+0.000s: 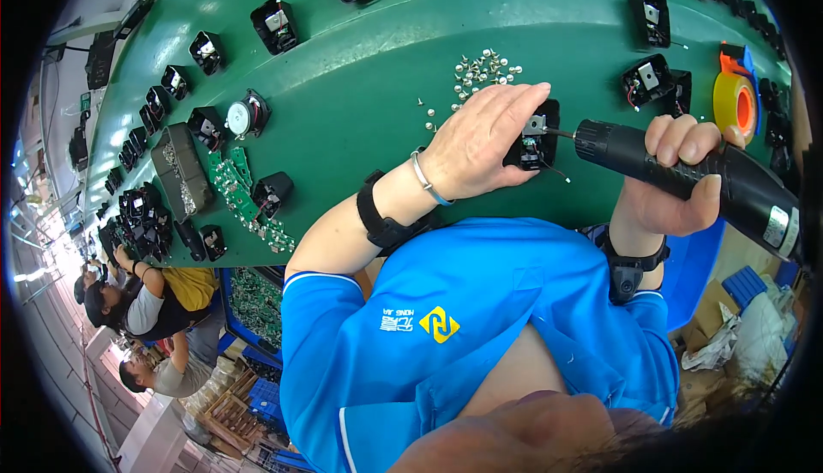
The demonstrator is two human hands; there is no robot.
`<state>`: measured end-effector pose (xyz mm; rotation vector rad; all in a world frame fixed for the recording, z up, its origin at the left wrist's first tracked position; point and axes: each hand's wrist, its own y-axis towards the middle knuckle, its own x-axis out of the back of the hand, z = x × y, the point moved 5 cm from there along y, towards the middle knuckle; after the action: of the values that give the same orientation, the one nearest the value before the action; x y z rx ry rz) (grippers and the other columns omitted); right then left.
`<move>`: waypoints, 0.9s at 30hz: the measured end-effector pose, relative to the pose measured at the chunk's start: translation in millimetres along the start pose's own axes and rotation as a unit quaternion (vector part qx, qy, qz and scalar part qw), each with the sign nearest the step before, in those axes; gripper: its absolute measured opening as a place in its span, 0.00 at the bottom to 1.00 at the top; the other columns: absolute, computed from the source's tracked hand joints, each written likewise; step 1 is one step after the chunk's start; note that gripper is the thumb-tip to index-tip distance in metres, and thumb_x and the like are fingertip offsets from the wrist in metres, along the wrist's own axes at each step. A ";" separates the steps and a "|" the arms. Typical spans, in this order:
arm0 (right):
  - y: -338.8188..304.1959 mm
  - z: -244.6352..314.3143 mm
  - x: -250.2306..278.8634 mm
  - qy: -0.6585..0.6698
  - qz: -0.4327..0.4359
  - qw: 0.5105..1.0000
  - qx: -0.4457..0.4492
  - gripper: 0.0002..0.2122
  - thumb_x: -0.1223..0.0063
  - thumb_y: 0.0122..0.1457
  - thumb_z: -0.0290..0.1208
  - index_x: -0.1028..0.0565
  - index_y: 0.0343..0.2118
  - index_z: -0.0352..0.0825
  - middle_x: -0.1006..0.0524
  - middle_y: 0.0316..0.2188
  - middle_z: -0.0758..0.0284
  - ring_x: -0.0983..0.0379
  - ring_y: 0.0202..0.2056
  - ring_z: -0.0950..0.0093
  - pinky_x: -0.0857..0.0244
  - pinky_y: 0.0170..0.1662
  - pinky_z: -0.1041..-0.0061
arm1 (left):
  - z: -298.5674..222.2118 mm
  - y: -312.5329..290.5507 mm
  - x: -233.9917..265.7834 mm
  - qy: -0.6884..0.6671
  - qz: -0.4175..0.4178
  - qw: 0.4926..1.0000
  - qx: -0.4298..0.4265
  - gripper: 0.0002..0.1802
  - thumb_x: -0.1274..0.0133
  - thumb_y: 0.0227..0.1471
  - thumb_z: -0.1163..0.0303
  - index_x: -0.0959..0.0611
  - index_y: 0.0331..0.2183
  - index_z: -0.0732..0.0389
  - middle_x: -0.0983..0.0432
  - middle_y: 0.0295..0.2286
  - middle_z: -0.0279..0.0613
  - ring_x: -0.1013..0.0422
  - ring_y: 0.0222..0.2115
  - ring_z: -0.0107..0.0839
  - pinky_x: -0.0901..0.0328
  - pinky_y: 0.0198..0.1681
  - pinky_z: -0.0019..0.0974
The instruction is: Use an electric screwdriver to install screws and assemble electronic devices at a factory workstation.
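Note:
My right hand (681,168) is wrapped round a black electric screwdriver (630,147), which lies nearly level. Its thin bit points left and reaches a small black plastic housing (549,114) with a metal part and a thin wire inside. Against the left side of that housing, my left hand (489,138) steadies it, fingers and thumb spanning it. The hand hides part of the housing, and I cannot make out whether the bit sits in a screw. Just beyond my left hand lies a loose pile of small silver screws (484,70).
More black housings (274,27) stand in rows along the green table (360,121). On the left are a round speaker (248,115), green circuit boards (236,186) and a dark tray (182,171). A yellow tape roll (735,106) stands right. Other people (163,301) work at far left.

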<state>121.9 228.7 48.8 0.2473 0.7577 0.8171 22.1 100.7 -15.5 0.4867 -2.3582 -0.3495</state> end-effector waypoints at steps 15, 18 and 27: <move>0.5 -8.1 -1.7 -0.009 0.010 1.000 0.000 0.19 0.58 0.44 0.35 0.41 0.41 0.35 0.37 0.21 0.69 0.42 0.21 0.80 0.48 0.25 0.81 | 1.7 0.1 -1.3 -0.004 0.001 1.000 -0.008 0.46 0.40 0.19 0.71 0.44 0.45 0.65 0.37 0.34 0.51 0.38 0.35 0.45 0.43 0.40 0.39; 0.2 -8.4 -3.3 -0.018 0.017 1.000 0.001 0.19 0.58 0.45 0.35 0.41 0.41 0.35 0.37 0.21 0.69 0.42 0.21 0.80 0.48 0.24 0.81 | 0.8 0.5 -1.0 -0.002 0.004 1.000 -0.006 0.46 0.40 0.19 0.71 0.44 0.45 0.65 0.37 0.35 0.51 0.39 0.35 0.45 0.43 0.40 0.39; -2.2 -3.6 -13.9 -0.041 0.074 0.996 0.005 0.23 0.50 0.43 0.35 0.44 0.42 0.37 0.36 0.20 0.68 0.39 0.19 0.76 0.43 0.22 0.77 | -2.0 1.0 -0.8 -0.001 0.006 1.000 -0.003 0.47 0.41 0.18 0.72 0.44 0.45 0.65 0.38 0.35 0.50 0.39 0.35 0.44 0.43 0.40 0.39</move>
<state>114.5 216.8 52.4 0.3474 0.6732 0.9382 23.8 101.7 -14.1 0.4688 -2.3607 -0.3510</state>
